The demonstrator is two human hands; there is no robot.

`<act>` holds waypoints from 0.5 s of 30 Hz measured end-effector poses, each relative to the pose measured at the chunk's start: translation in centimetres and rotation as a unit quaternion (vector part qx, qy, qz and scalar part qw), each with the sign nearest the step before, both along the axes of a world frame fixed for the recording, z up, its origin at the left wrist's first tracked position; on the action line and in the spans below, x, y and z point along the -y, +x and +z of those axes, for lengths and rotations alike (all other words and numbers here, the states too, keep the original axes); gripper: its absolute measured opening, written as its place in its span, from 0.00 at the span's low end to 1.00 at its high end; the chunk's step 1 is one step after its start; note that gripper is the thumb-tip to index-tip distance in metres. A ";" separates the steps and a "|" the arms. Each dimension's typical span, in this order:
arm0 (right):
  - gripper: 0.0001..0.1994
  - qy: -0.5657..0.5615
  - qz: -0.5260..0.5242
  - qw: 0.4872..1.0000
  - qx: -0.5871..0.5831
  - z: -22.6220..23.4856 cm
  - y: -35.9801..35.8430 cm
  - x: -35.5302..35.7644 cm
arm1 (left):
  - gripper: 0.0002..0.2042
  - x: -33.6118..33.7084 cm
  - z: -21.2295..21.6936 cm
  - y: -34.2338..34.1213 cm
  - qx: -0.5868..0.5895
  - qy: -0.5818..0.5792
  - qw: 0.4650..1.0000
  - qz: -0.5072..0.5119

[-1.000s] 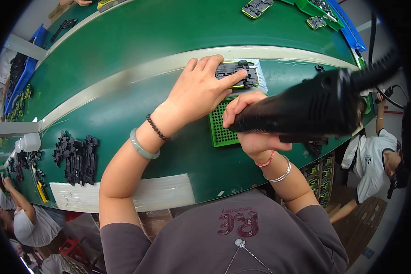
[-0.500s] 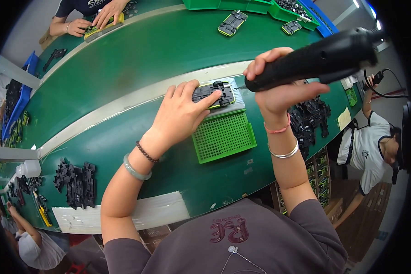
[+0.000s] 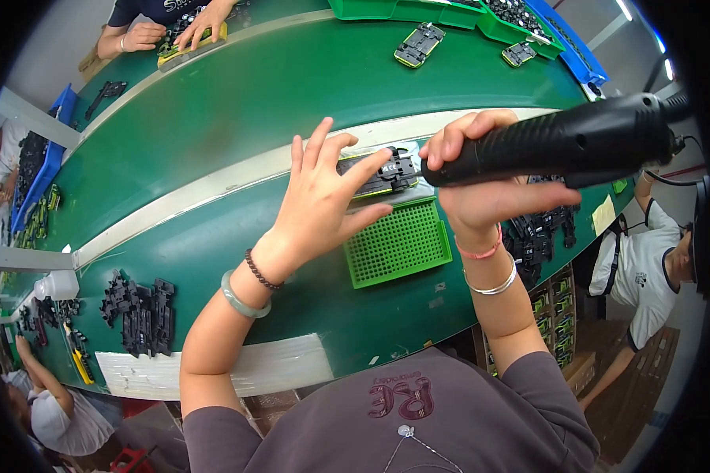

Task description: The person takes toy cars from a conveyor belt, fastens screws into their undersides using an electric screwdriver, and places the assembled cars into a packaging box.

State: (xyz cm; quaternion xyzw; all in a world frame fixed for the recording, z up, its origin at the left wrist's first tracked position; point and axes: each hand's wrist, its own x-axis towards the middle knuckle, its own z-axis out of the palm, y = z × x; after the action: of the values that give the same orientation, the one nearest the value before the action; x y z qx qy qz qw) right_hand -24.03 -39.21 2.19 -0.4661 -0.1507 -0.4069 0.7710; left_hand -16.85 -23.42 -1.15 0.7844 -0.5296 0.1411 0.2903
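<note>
Black car-shaped part (image 3: pixel 377 175) sits under my left hand (image 3: pixel 323 197), fingers spread flat on it; right hand (image 3: pixel 481 185) grips the black power screwdriver (image 3: pixel 560 146), green screw tray (image 3: pixel 398 243) just below.

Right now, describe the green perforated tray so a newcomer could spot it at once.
Start at the long green conveyor belt and come to its near edge, in front of the person in the grey shirt. The flat green grid tray lies there, just below the black part under the left hand, beside the right hand's wrist. Only it is a flat square dotted with tiny holes.
</note>
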 end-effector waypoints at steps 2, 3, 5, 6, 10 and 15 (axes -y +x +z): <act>0.54 0.010 0.025 1.000 0.007 0.6 -0.4 -1.0 | 0.23 0.0 -0.5 0.0 -0.039 -0.036 0.998 -0.018; 0.53 0.011 0.018 1.000 -0.010 1.0 -0.7 -1.5 | 0.21 0.1 -0.7 -0.1 -0.078 -0.074 0.993 -0.038; 0.52 0.012 0.011 1.000 -0.027 1.3 -0.9 -2.1 | 0.14 0.3 -0.6 -0.4 -0.092 -0.099 0.990 -0.037; 0.52 0.012 0.019 0.999 -0.025 1.4 -1.0 -2.3 | 0.12 0.3 -0.5 -0.4 -0.103 -0.110 0.987 -0.055; 0.57 0.018 0.078 0.996 0.029 1.0 -0.7 -2.2 | 0.07 0.4 -0.7 -0.3 -0.128 -0.144 0.976 -0.098; 0.57 0.012 0.077 0.996 0.033 0.9 -0.8 -2.3 | 0.07 0.5 -0.7 -0.5 -0.121 -0.153 0.975 -0.104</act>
State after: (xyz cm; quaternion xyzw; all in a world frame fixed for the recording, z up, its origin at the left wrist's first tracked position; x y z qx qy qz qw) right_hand -24.80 -36.96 3.10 -0.4297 -0.2070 -0.3632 0.8004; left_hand -17.38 -23.94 -1.83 0.6825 -0.5412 0.0934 0.4823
